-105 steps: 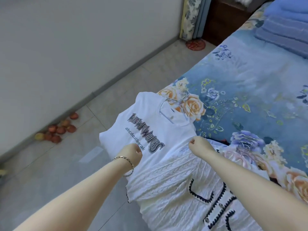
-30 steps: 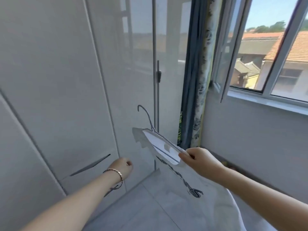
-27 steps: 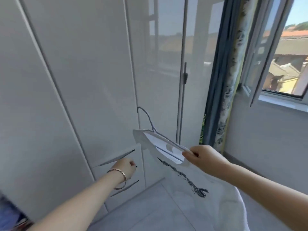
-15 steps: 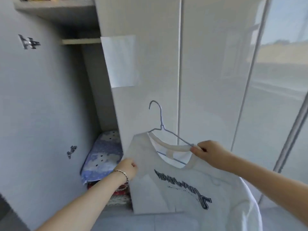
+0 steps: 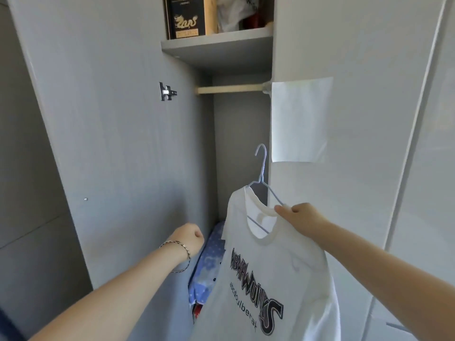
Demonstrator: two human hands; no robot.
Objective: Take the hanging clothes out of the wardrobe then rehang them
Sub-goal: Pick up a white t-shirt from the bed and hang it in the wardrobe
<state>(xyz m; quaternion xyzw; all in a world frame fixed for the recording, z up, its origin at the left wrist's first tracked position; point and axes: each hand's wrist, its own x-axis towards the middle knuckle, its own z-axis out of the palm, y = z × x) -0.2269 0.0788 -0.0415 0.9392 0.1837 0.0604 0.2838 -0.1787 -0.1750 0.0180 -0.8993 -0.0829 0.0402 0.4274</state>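
Up at the open wardrobe compartment, the right hand (image 5: 299, 215) reaches out on a nearly straight arm. Its thumb and fingers are pinched round the sloping arm of a thin pale-blue wire hanger (image 5: 262, 168), right where the collar of a white short-sleeved T-shirt with black lettering (image 5: 266, 279) meets it. The left hand (image 5: 190, 238), a thin chain bracelet (image 5: 181, 249) on its wrist, is balled into a fist with nothing in it. It sits just left of the T-shirt, clear of the cloth, in front of the grey inner face of the open door (image 5: 110, 143).

Half a second ago that left hand was at the shirt's shoulder edge; now it is off it. The hanger's hook has come across from the closed white door to the mouth of the compartment, and the pale wooden rail (image 5: 229, 89) is now in sight.

The T-shirt hangs front-on from the hanger, tilted, its print running diagonally down to the right. The hook points up, free, well below the rail. Behind the shirt, low in the compartment, lies folded blue spotted bedding (image 5: 209, 267).
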